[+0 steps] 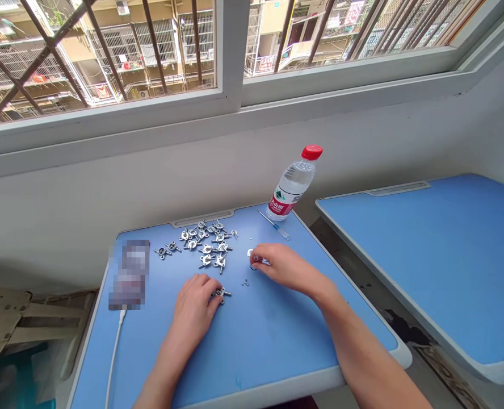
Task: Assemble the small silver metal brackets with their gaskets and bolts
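Note:
My left hand [196, 301] rests on the blue table with its thumb and fingers closed about a small silver metal fitting [221, 292], which has a short stem pointing right. Farther right, my right hand [280, 262] is low over the tabletop, fingertips pinched together; what they hold is mostly hidden. A dark ring [253, 267] and a small pale flat piece [250, 253] show by those fingertips. Several tiny metal bits [245, 282] lie between the hands. Beyond them is a loose group of similar metal fittings [207, 249].
A water bottle [292, 187] with a red cap stands at the table's far right corner, a blue-and-clear pen [275, 225] before it. On the left lies a blurred-out phone-like object [129, 275] with a white cable [114, 352]. Another blue table [431, 250] stands right, across a gap.

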A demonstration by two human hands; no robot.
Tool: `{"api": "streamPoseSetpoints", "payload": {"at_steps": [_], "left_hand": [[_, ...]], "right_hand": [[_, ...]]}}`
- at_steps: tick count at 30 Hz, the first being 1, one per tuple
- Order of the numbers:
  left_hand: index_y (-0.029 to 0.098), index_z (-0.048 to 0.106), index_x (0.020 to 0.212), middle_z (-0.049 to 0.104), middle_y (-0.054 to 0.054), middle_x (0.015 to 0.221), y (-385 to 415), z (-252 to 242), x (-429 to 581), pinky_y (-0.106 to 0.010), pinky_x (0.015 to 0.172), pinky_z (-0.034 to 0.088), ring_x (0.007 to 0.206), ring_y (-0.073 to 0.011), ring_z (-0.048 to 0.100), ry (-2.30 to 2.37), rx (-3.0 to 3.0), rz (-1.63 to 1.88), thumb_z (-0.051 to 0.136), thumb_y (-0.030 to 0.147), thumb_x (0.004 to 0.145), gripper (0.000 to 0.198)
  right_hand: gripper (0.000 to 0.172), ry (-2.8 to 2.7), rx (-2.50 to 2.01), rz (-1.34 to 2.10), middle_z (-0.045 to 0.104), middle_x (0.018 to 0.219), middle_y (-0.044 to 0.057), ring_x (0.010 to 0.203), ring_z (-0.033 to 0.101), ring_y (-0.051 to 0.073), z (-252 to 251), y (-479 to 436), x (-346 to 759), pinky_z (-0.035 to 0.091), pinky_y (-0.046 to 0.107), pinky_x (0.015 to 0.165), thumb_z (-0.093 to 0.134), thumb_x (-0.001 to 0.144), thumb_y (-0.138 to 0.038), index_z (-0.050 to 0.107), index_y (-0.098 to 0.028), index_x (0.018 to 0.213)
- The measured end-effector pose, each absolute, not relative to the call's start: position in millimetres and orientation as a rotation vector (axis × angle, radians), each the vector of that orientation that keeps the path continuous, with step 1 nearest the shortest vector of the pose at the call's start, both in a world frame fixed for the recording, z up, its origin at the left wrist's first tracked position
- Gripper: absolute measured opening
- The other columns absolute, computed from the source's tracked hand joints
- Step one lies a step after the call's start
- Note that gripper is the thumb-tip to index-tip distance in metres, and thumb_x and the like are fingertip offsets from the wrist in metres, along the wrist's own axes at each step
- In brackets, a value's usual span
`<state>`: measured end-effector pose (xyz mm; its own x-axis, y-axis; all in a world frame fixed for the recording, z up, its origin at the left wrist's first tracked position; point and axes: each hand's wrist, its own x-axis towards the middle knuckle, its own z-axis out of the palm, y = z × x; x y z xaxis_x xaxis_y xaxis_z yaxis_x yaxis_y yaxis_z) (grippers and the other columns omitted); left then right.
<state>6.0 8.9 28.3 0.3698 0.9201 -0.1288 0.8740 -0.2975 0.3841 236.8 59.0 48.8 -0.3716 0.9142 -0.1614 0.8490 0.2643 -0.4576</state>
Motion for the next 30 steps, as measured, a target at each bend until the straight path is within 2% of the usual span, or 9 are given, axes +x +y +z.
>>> {"api": "streamPoseSetpoints", "payload": {"at_steps": [3, 13, 23, 26, 30], "left_hand": [[0.022, 0.066, 0.097, 0.068, -0.003, 0.100, 9, 28, 6, -0.033, 0.077, 0.044, 0.095, -0.0236, 0.060, 1.564, 2.245, 0.162, 0.060, 0.015, 0.091, 0.011], [0.023, 0.066, 0.097, 0.068, -0.003, 0.099, 10, 28, 6, -0.033, 0.076, 0.044, 0.094, -0.0237, 0.061, 1.568, 2.254, 0.159, 0.061, 0.016, 0.090, 0.011], [0.023, 0.067, 0.098, 0.067, -0.003, 0.100, 10, 26, 5, -0.034, 0.077, 0.044, 0.094, -0.0237, 0.060, 1.556, 2.255, 0.158, 0.060, 0.016, 0.091, 0.012], [0.023, 0.067, 0.098, 0.067, -0.003, 0.100, 10, 26, 5, -0.035, 0.078, 0.044, 0.094, -0.0236, 0.059, 1.554, 2.256, 0.152, 0.060, 0.016, 0.091, 0.012], [0.023, 0.066, 0.097, 0.066, -0.003, 0.099, 8, 26, 6, -0.034, 0.078, 0.044, 0.093, -0.0229, 0.059, 1.545, 2.257, 0.165, 0.059, 0.017, 0.091, 0.011]], "right_hand": [[0.019, -2.510, -1.635, 0.750, 0.069, 0.088, 0.003, 0.075, 0.059, 0.016, 48, 55, 229, 0.035, 0.026, 0.062, 0.052, 0.088, -0.011, 0.068, -0.020, 0.082], [0.009, -2.746, -1.581, 0.639, 0.069, 0.100, 0.006, 0.084, 0.065, 0.020, 42, 43, 208, 0.033, 0.028, 0.063, 0.061, 0.090, -0.016, 0.069, -0.019, 0.094], [0.019, -2.861, -1.598, 0.546, 0.069, 0.095, 0.011, 0.080, 0.066, 0.023, 43, 45, 202, 0.030, 0.029, 0.059, 0.049, 0.094, -0.011, 0.067, -0.014, 0.088], [0.021, -2.810, -1.584, 0.555, 0.069, 0.093, 0.010, 0.077, 0.065, 0.021, 44, 44, 201, 0.033, 0.028, 0.060, 0.047, 0.094, -0.009, 0.066, -0.014, 0.088], [0.023, -2.557, -1.415, 0.752, 0.070, 0.092, 0.006, 0.079, 0.064, 0.018, 41, 41, 200, 0.041, 0.025, 0.067, 0.048, 0.089, -0.003, 0.067, -0.017, 0.087]]}}
